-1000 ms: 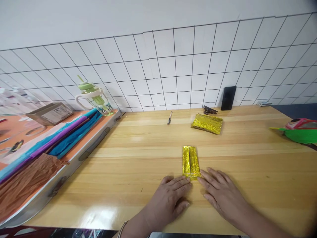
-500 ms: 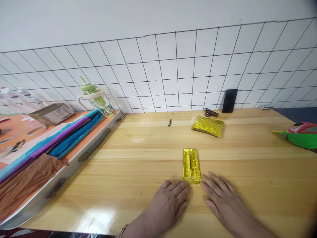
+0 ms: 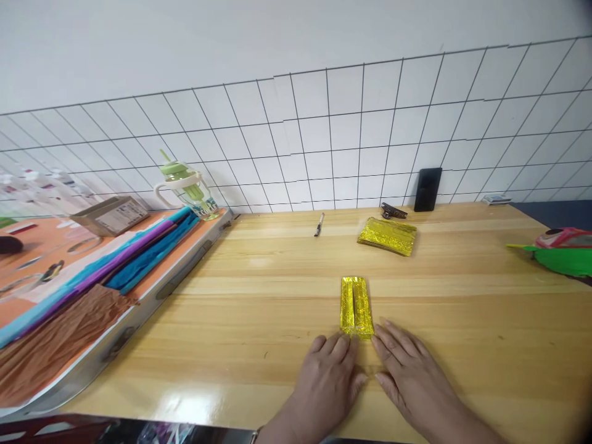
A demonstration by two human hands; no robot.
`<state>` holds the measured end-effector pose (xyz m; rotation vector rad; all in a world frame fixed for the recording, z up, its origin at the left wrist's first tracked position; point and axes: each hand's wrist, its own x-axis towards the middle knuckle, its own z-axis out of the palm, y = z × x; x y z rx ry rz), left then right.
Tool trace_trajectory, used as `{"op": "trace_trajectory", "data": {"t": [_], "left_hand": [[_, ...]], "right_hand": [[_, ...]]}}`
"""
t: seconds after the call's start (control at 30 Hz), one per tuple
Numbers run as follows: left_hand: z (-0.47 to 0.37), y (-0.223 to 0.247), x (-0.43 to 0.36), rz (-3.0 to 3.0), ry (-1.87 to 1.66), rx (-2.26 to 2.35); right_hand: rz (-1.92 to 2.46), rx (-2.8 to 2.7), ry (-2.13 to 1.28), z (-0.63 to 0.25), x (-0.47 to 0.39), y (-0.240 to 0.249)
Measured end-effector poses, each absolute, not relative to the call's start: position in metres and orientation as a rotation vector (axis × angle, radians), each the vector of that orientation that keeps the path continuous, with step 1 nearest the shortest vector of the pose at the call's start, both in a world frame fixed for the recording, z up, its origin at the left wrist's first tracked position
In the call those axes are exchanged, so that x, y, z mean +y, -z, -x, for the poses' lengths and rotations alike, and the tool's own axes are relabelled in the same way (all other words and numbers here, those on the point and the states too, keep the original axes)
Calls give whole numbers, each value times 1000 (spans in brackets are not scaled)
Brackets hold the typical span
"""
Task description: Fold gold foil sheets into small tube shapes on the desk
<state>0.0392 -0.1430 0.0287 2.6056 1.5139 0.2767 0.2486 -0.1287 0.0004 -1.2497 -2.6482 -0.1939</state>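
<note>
A: What lies nearest to us?

B: Left hand, palm down on the wooden table, fingers slightly bent and grasping nothing; its fingertips meet the near edge of a folded gold foil strip. Right hand, also palm down, fingers spread and empty; its fingertips are at the strip's near right corner, touching or just beside it, I cannot tell which.

A: And the strip itself?

B: Flat on the table, directly beyond the fingertips, with a narrow dark slit running lengthwise away from the hands.

A: Left of the hands?

B: Well apart, crumpled brown paper; past it, blue paper.

A: Farther out, beyond the strip?

B: A pen, ahead of the left hand; a stack of gold foil, ahead of the right. Just behind the stack, a dark clip. Farthest, a black phone, upright against the tiled wall.
</note>
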Motion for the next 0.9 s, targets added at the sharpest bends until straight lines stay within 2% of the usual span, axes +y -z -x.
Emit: {"op": "trace_trajectory", "data": {"t": [0.2,0.43,0.9], "left_hand": [[-40,-30,-144,-2543,-333,1514],[-37,-25,-145,-2583,-320,1485],[-14,-22,-140,-2637,-198,1319]], "right_hand": [[1276,-2571,221,-235,-134,-5],[1205,-2617,85,-208,-142,12],[1147,-2630,94,-218,-139,15]]}}
